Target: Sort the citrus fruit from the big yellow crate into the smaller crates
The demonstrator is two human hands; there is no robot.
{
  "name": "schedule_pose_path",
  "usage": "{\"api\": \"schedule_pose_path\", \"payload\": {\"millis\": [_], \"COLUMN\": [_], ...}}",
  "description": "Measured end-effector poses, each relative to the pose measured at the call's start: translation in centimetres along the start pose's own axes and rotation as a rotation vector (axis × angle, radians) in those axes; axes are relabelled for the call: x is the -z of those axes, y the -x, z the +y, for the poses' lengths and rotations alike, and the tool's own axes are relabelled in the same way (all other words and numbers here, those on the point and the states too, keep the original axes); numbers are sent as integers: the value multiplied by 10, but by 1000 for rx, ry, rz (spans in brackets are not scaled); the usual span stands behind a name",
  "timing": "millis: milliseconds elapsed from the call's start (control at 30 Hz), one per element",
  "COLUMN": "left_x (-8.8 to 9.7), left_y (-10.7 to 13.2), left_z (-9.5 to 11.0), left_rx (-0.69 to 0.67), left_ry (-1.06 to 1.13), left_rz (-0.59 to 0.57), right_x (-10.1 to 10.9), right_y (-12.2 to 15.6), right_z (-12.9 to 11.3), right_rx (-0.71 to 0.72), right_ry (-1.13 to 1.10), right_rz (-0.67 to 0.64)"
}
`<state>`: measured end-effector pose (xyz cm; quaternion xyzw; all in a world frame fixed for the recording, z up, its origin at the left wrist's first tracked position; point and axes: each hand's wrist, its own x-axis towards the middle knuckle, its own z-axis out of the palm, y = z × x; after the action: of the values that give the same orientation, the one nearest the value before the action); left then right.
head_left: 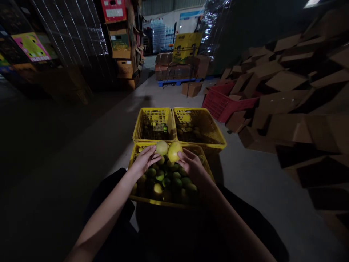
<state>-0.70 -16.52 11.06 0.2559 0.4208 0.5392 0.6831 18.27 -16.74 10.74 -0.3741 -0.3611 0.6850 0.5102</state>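
Observation:
My left hand [145,159] is closed on a pale yellow-green lemon [162,148]. Beside it, my right hand [190,162] grips a bright yellow lemon [175,151]. Both fruits are raised side by side above the near yellow crate [158,202]. That crate holds many green and yellowish fruits, such as a green lime [160,175] and a yellow lemon [157,189]. Beyond it stand two more yellow crates: the left crate [134,130] has a few green and yellow fruits, and the right crate [218,136] has several dim yellowish ones.
To the right, a red plastic crate [218,103] stands against a large heap of cardboard boxes [283,103]. Ahead, a blue pallet [177,82] carries cartons and a yellow box [187,45]. Stacked fruit cartons [121,47] rise at the back left.

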Motion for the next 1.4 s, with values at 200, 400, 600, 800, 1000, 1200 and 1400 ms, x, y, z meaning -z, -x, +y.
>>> {"api": "schedule_pose_path", "payload": {"millis": [200, 400, 600, 800, 1000, 1200, 1400], "left_x": [2, -1, -3, -1, -4, -1, -1], "left_y": [-1, 0, 0, -1, 2, -5, -4], "left_z": [1, -1, -8, -3, 5, 3, 1], "left_rx": [0, -17, -42, -8, 4, -19, -14], "left_ry": [3, -33, -96, -61, -3, 67, -47], "left_rz": [96, 100, 24, 76, 125, 182, 60], "right_x": [1, 2, 3, -2, -1, 5, 3], "right_y": [-4, -10, -11, -8, -8, -9, -14], "right_z": [5, 11, 13, 6, 9, 10, 9], "right_rx": [-2, 9, -2, -40, -8, 6, -112], "right_ry": [9, -45, 56, 74, 28, 30, -93], "right_rz": [81, 74, 102, 63, 81, 21, 68]}}
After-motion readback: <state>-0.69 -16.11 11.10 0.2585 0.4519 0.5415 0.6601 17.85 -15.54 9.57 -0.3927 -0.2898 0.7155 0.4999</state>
